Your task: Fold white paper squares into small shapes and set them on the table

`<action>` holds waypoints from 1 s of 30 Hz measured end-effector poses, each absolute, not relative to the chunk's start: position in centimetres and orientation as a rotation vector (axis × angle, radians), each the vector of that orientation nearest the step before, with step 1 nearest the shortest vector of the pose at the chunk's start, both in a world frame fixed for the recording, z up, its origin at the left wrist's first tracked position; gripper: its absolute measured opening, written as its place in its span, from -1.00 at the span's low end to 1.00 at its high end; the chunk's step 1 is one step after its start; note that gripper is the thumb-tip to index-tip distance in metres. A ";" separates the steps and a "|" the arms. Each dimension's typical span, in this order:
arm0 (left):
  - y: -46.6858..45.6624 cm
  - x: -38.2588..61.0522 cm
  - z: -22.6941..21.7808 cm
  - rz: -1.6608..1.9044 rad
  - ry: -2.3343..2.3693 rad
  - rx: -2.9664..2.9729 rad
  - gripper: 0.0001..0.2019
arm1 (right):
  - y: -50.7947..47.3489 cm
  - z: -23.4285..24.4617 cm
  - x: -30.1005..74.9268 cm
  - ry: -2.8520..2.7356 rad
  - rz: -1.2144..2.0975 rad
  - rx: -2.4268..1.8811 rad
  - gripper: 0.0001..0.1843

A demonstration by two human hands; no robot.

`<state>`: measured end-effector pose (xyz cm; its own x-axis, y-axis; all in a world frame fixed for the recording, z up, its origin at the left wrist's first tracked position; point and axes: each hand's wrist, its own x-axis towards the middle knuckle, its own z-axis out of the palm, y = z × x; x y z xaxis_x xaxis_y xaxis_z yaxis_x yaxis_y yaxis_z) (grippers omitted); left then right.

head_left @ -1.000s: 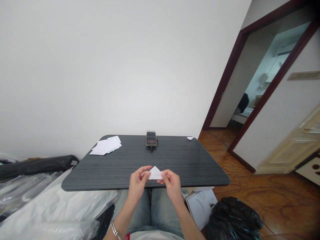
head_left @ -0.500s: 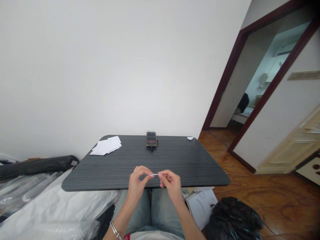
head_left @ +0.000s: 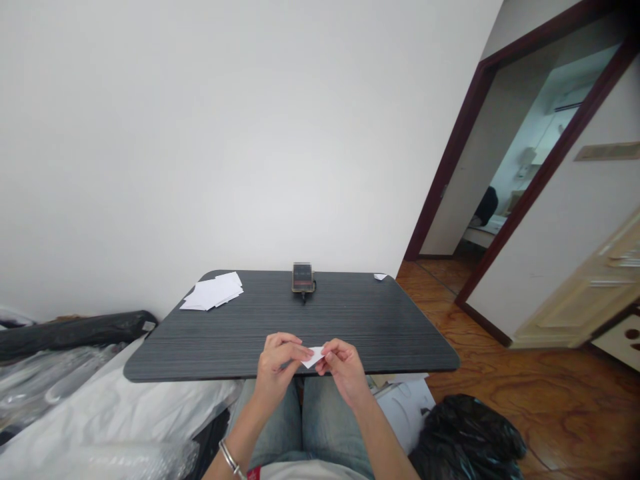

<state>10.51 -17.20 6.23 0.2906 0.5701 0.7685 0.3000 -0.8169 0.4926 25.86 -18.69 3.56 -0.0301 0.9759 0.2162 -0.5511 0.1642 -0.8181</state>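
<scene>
A small piece of white folded paper [head_left: 313, 358] is held just above the front edge of the dark table [head_left: 280, 319]. My left hand [head_left: 280, 363] pinches its left side between thumb and fingers. On the opposite side, my right hand [head_left: 344, 368] grips the paper's right corner with closed fingertips. The paper's broad face is turned toward me, its lower point hanging between the hands. Fingers cover both of its ends.
Loose white paper sheets [head_left: 213, 292] lie at the table's back left. A phone on a stand [head_left: 303, 277] is at the back middle. Another small folded paper [head_left: 381, 277] rests at the back right corner. A black plastic bag [head_left: 467, 437] sits on the floor at right.
The paper was edge-on and looked like a thin line; now it is tilted so its flat face shows. Both hands have shifted slightly around it.
</scene>
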 end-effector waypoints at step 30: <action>-15.7 9.6 5.4 1.321 0.785 1.803 -0.82 | -19.2 5.1 26.5 -0.831 1.366 -0.706 -0.70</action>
